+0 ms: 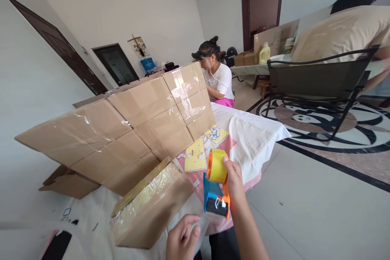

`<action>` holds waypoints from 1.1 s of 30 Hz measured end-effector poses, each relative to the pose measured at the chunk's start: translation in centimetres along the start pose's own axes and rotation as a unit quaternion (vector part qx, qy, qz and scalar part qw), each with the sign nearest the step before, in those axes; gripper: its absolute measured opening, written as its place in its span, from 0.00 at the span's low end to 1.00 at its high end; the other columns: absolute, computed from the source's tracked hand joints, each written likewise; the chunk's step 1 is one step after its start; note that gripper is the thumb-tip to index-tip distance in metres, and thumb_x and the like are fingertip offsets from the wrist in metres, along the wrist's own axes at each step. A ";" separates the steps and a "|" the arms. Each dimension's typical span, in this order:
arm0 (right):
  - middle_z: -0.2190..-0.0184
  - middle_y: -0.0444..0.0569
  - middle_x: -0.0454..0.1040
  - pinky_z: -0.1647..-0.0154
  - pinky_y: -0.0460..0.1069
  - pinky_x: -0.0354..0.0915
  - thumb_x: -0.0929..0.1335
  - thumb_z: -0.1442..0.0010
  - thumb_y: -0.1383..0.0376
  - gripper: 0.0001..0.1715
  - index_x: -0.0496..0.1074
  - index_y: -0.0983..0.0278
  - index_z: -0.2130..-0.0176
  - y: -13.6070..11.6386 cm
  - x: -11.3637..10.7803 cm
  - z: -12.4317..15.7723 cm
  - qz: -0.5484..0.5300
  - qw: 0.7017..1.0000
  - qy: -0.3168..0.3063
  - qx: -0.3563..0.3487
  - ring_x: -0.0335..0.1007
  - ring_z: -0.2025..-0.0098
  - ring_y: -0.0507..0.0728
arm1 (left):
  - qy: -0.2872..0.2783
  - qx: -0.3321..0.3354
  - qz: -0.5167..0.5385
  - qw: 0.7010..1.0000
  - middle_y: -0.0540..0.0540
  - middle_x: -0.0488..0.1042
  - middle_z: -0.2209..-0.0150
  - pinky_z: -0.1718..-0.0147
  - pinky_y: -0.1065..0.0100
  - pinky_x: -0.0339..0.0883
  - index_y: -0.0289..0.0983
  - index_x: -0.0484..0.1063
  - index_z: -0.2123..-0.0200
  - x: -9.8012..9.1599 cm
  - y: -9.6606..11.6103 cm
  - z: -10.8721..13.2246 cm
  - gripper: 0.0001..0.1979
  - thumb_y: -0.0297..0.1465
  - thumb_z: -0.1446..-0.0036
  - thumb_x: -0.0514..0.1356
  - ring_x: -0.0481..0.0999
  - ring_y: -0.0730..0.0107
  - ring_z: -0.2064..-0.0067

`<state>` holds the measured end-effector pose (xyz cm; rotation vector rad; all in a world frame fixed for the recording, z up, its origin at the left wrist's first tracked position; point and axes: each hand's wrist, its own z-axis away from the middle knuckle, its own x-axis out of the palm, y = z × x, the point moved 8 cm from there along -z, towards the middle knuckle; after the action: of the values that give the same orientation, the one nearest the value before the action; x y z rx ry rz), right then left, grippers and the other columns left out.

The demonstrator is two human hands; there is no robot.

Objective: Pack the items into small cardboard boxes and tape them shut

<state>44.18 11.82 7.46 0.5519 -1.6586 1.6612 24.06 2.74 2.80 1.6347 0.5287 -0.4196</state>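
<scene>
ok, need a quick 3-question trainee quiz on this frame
1. True or false: the right hand holds the dispenser.
2. What colour is the roll on it? A) yellow B) green C) black
3. Fill in: the thing nearest the left hand is a taped cardboard ____, lying in front of the stack.
Key: 1 true; 2 A; 3 box.
</scene>
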 end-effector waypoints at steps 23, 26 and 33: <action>0.80 0.47 0.75 0.76 0.50 0.69 0.74 0.44 0.47 0.20 0.76 0.61 0.71 2.4 2.6 0.8 0.010 0.997 -0.066 0.045 0.77 0.75 0.60 | 0.091 -0.043 0.193 0.976 0.46 0.67 0.77 0.74 0.69 0.60 0.35 0.75 0.80 0.3 0.6 0.3 0.28 0.55 0.49 0.66 0.63 0.70 0.74; 0.80 0.47 0.75 0.77 0.51 0.69 0.73 0.44 0.45 0.22 0.76 0.61 0.71 2.7 2.6 0.9 0.010 0.996 -0.064 0.064 0.77 0.75 0.61 | 0.102 -0.042 0.196 0.974 0.45 0.70 0.77 0.74 0.69 0.62 0.36 0.76 0.80 0.2 0.6 0.5 0.27 0.55 0.50 0.67 0.65 0.69 0.74; 0.80 0.47 0.76 0.78 0.51 0.69 0.74 0.46 0.46 0.21 0.75 0.60 0.70 2.7 2.6 0.9 0.006 0.996 -0.054 0.073 0.78 0.74 0.61 | 0.101 -0.042 0.218 0.970 0.44 0.74 0.74 0.73 0.70 0.62 0.35 0.77 0.78 0.6 0.6 0.6 0.25 0.53 0.48 0.67 0.68 0.68 0.73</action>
<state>40.32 11.60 7.60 0.7164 -1.6273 1.8002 24.91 2.12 2.82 1.6633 0.3169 0.0942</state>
